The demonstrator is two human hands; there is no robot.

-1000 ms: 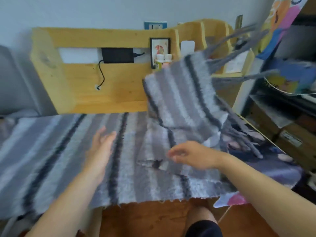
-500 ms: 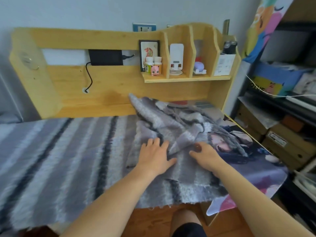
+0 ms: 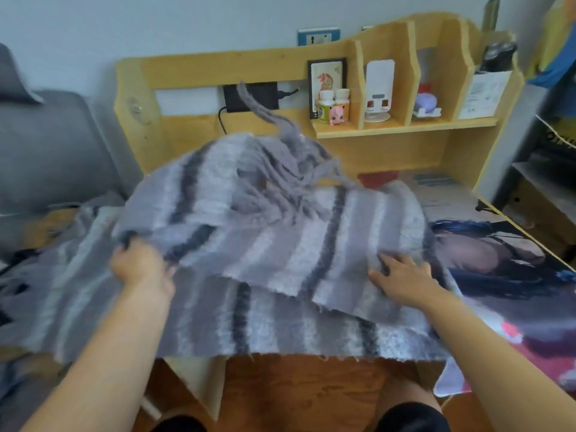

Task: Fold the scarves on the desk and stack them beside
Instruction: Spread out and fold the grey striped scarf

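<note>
- Head view: a grey striped scarf lies across the bench, spread from the left edge to past the middle, its near hem hanging just over the front edge.
- One part of the scarf is doubled over the rest: the upper layer billows up off the lower one at the left and settles flat toward the right.
- The scarf's fringe lies tangled on top of the raised layer, toward the back of the bench; one strand sticks up in front of a black box on the back panel. The fringe is blurred.
- Left hand: the grip is clenched on the left edge of the upper layer, fingers curled into the cloth, holding that edge up off the layer below.
- Right hand: released, fingers spread and lying flat on the right part of the upper layer, pressing it down near the front edge.
- A printed mat covers the right part of the bench; the scarf overlaps its left side, and its near corner hangs over the front-right corner.
- On the shelf along the back edge stand a small framed picture, two bottles, a pink figure and a white stand, each in a compartment.
- More grey cloth trails off the left edge of the bench; whether it belongs to the same scarf I cannot tell.
</note>
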